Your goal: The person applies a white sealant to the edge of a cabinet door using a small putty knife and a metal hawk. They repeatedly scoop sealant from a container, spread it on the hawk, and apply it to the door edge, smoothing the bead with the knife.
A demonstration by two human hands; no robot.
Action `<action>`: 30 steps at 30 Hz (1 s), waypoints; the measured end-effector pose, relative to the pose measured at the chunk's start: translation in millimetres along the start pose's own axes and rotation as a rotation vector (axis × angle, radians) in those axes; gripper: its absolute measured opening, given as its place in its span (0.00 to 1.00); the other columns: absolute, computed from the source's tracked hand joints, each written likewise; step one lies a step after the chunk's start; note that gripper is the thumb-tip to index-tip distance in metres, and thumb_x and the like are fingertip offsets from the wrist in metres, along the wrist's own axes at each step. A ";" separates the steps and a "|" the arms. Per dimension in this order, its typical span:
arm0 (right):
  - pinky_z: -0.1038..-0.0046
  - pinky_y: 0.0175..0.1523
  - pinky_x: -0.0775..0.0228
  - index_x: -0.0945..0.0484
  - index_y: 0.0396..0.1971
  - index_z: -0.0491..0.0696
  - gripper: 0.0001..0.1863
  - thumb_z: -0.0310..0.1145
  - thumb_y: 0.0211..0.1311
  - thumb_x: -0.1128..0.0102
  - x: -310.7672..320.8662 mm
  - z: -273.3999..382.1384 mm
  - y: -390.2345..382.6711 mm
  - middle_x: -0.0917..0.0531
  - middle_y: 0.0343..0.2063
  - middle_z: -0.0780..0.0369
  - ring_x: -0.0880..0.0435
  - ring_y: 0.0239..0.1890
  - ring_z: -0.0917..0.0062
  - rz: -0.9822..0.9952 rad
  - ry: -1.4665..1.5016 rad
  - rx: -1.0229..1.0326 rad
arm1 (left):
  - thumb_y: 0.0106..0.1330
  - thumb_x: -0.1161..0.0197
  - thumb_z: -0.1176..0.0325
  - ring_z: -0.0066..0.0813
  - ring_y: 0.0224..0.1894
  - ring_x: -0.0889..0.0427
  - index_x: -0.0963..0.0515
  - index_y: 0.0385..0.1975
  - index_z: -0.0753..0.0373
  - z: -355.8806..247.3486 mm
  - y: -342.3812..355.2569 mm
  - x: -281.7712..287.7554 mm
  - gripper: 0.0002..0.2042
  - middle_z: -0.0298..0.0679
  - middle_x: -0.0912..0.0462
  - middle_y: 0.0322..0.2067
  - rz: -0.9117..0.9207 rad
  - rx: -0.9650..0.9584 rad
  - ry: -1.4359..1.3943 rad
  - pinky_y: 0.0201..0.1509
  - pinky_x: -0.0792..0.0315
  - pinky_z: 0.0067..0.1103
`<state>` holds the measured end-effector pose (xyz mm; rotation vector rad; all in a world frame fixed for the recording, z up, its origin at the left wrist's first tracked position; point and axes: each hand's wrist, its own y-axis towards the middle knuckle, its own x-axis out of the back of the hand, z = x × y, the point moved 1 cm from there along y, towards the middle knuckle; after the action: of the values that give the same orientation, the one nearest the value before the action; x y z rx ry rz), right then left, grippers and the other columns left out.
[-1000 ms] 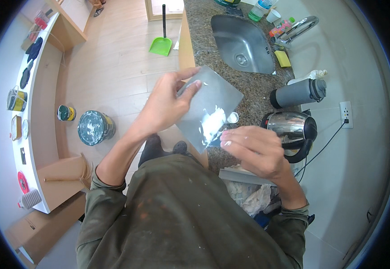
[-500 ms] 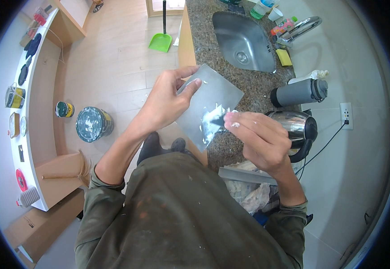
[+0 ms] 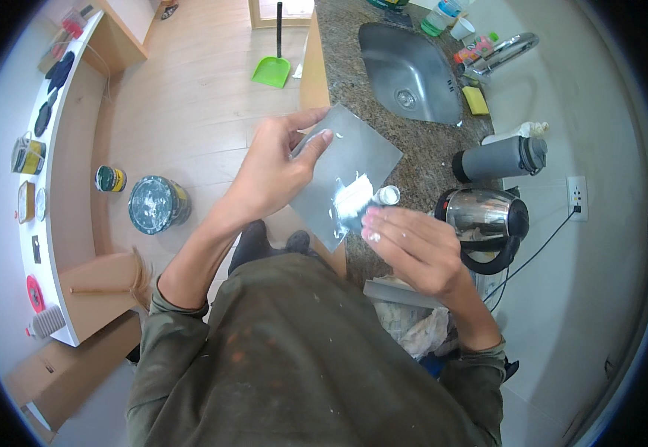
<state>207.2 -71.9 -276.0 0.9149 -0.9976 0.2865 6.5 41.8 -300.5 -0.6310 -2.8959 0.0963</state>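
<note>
My left hand (image 3: 275, 164) grips a flat, square grey plate (image 3: 365, 140) by its upper left edge, thumb on top and fingers beneath. A patch of white paste (image 3: 354, 194) is smeared over the plate's lower right part. My right hand (image 3: 421, 249) is closed, fingertips pinched around a small scraper (image 3: 354, 216) whose blade rests at the paste; most of it is hidden or smeared by motion. White paste sticks to the right fingertips. Just beyond them, a small white capped container (image 3: 387, 195) shows beside the plate.
On the granite counter (image 3: 342, 67) stand a sink (image 3: 398, 71), a grey flask (image 3: 491, 160) and a kettle (image 3: 480, 216), with a yellow sponge (image 3: 475, 100) by the tap. A lidded bucket (image 3: 156, 205), a small tin (image 3: 109, 179) and a green dustpan (image 3: 272, 72) are on the floor.
My right hand has drawn slightly down and left with the scraper, baring the white capped container. The paste now lies in a smoother patch. The left hand keeps its hold.
</note>
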 end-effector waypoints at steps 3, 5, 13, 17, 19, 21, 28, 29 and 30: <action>0.68 0.47 0.18 0.18 0.34 0.37 0.13 0.24 0.45 0.34 8.3 -3.2 7.0 0.15 0.37 0.54 0.13 0.43 0.64 -0.028 -0.008 0.004 | 0.70 0.40 0.69 0.32 0.41 0.17 0.27 0.56 0.77 5.7 -0.1 -3.3 0.20 0.53 0.16 0.41 -0.029 -0.087 0.070 0.46 0.25 0.25; 0.68 0.46 0.18 0.19 0.33 0.37 0.12 0.23 0.45 0.34 6.2 -11.5 15.8 0.15 0.37 0.55 0.13 0.42 0.63 -0.068 -0.045 0.019 | 0.71 0.41 0.69 0.17 0.29 0.20 0.28 0.57 0.76 5.8 -3.2 -6.5 0.20 0.43 0.15 0.30 -0.022 -0.112 0.059 0.31 0.26 0.18; 0.66 0.48 0.18 0.17 0.35 0.37 0.13 0.22 0.46 0.35 14.4 -4.6 0.8 0.14 0.40 0.53 0.13 0.45 0.63 -0.035 0.092 -0.074 | 0.71 0.41 0.70 0.25 0.33 0.18 0.28 0.56 0.80 9.0 0.3 -2.2 0.20 0.50 0.15 0.34 0.044 0.048 -0.048 0.39 0.23 0.24; 0.64 0.53 0.19 0.17 0.39 0.37 0.13 0.22 0.51 0.35 0.4 -3.6 2.0 0.14 0.42 0.52 0.15 0.50 0.62 -0.092 -0.067 -0.008 | 0.72 0.43 0.71 0.22 0.31 0.18 0.31 0.58 0.79 17.0 1.8 -10.9 0.20 0.46 0.15 0.37 0.134 0.187 -0.451 0.32 0.23 0.19; 0.62 0.56 0.20 0.16 0.39 0.37 0.12 0.22 0.53 0.36 -3.3 5.0 -3.3 0.14 0.42 0.52 0.15 0.51 0.62 -0.075 -0.084 -0.028 | 0.73 0.43 0.71 0.19 0.29 0.18 0.33 0.61 0.77 14.0 -1.2 -11.0 0.21 0.42 0.15 0.34 0.177 0.258 -0.609 0.29 0.24 0.17; 0.62 0.55 0.19 0.16 0.38 0.38 0.11 0.22 0.53 0.36 -4.5 13.6 -14.5 0.14 0.42 0.53 0.15 0.51 0.62 -0.099 -0.063 -0.038 | 0.73 0.43 0.71 0.18 0.28 0.19 0.33 0.61 0.77 27.0 1.1 -10.0 0.22 0.41 0.16 0.34 0.192 0.270 -0.658 0.29 0.24 0.16; 0.65 0.49 0.17 0.16 0.36 0.39 0.12 0.21 0.48 0.34 26.2 14.0 -5.3 0.13 0.38 0.55 0.13 0.45 0.63 -0.134 -0.007 -0.044 | 0.73 0.42 0.68 0.13 0.26 0.22 0.30 0.58 0.77 15.7 -9.4 -4.9 0.20 0.37 0.16 0.29 0.042 0.129 -0.413 0.26 0.29 0.14; 0.65 0.48 0.17 0.17 0.36 0.39 0.12 0.21 0.48 0.33 29.6 11.2 -0.9 0.13 0.37 0.55 0.13 0.44 0.63 -0.142 -0.021 -0.038 | 0.73 0.42 0.67 0.14 0.26 0.23 0.30 0.59 0.78 9.2 -12.3 2.2 0.22 0.38 0.16 0.28 0.086 0.125 -0.315 0.27 0.29 0.16; 0.65 0.48 0.17 0.17 0.36 0.39 0.13 0.21 0.47 0.33 30.8 9.1 2.1 0.14 0.37 0.55 0.13 0.44 0.63 -0.138 -0.025 -0.016 | 0.73 0.41 0.67 0.13 0.24 0.24 0.30 0.58 0.79 6.1 -13.6 2.0 0.21 0.36 0.18 0.27 0.052 0.095 -0.287 0.25 0.31 0.15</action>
<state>217.2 -83.3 -247.7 0.9696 -0.9537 0.1513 -1.9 30.2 -304.8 -0.7293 -3.1238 0.3567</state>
